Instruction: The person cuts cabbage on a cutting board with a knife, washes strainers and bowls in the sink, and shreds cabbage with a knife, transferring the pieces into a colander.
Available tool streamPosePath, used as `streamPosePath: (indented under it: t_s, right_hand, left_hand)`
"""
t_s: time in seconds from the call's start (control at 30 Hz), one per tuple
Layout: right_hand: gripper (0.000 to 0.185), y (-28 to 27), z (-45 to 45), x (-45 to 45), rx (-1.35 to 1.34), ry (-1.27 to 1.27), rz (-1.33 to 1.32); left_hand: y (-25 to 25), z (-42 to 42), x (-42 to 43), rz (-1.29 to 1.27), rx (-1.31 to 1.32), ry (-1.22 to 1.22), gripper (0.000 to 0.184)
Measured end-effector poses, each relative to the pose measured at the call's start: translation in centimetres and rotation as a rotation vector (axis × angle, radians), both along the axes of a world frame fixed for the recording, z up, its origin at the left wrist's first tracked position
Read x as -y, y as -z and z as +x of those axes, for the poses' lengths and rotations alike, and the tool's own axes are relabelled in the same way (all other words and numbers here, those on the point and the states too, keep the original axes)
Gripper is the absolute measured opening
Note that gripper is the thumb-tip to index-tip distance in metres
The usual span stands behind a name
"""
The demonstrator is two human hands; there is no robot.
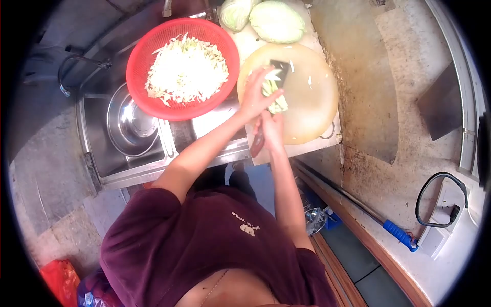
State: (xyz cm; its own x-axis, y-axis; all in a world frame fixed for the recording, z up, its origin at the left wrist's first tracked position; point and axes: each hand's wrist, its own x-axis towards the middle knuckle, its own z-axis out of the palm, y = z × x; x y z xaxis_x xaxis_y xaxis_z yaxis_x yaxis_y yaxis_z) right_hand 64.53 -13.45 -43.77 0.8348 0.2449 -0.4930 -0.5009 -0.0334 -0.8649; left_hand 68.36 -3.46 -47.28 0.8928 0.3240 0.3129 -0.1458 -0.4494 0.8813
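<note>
My right hand (272,129) is closed around the brown handle (257,144) of a kitchen knife, over the near left part of a round chopping board (312,102). The knife's dark blade (281,66) shows beyond my fingers; its middle is hidden. Cut pale green cabbage (276,102) lies against the blade. My left hand (254,97) is curled over this cabbage from the left, thumb and fingers around it. A few white cabbage bits are scattered on the board. Left of the board, a red plastic colander (134,77) holds a heap of shredded cabbage (186,69).
Two whole cabbages (277,22) sit behind the board. A metal bowl (125,128) stands in the steel sink (94,133) at left, near a faucet (76,59). At right are a stained wall, a blue-gripped pole (399,235) and a black cable (422,197).
</note>
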Motion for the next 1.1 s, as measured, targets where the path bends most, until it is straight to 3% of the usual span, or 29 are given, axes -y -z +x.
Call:
streamPosePath:
  t_s: [0.1, 0.13, 0.17, 0.23, 0.33, 0.43, 0.53, 0.63, 0.77, 0.83, 0.9, 0.97, 1.1]
  right_hand:
    - [0.027, -5.1, -0.1, -4.0, -0.001, -0.224, -0.108]
    - [0.020, -6.1, -0.3, -5.4, 0.159, -0.296, -0.081]
    - [0.016, -6.6, -0.4, -6.4, 0.160, -0.364, -0.025]
    - [0.017, -6.0, -0.6, -6.6, 0.252, -0.405, -0.027]
    - [0.024, -3.8, 1.0, -3.1, 0.313, -0.279, -0.330]
    - [0.027, -3.1, 5.4, 5.3, 0.547, -0.338, -1.076]
    - [0.027, -0.5, 9.0, 10.8, 0.616, -0.136, -1.351]
    - [0.025, 1.6, 10.8, 10.4, 0.598, -0.191, -1.452]
    - [0.023, 1.7, 7.8, 3.7, 0.622, -0.406, -1.330]
    - [0.022, 0.3, 5.0, 1.8, 0.666, -0.492, -1.194]
    - [0.017, 1.2, 4.1, 4.0, 0.810, -0.475, -0.880]
    - [0.012, -0.1, 4.2, 6.9, 0.080, -0.212, -0.313]
    - [0.007, 1.0, 3.7, 13.2, -0.024, 0.105, -0.144]
  left_hand:
    - [-2.4, -0.5, -4.9, -0.063, 0.226, -0.251, 0.053]
    - [-4.3, -1.1, -7.4, -0.115, 0.202, -0.281, 0.048]
    - [-5.2, -1.8, -9.8, -0.017, 0.259, -0.392, 0.045]
    - [-6.2, -3.1, -15.1, 0.275, 0.124, -0.563, 0.044]
    - [-1.9, -5.8, -20.6, 0.963, -0.408, -0.853, 0.041]
    - [-3.1, -5.9, -18.1, 0.496, 0.063, -0.572, 0.035]
    - [-1.2, -3.9, -10.9, 0.296, 0.025, -0.164, 0.030]
    - [0.1, -1.5, -4.5, 0.447, -0.060, -0.017, 0.039]
    - [2.9, 0.2, -2.0, 0.626, -0.066, -0.122, 0.046]
    - [2.8, -0.1, -1.9, 0.435, -0.113, -0.020, 0.047]
    - [2.5, -0.7, -2.4, 0.177, -0.127, 0.092, 0.053]
    - [1.9, -1.0, -2.8, 0.342, -0.116, -0.011, 0.058]
    - [1.6, -0.6, -1.9, 0.570, -0.189, -0.087, 0.065]
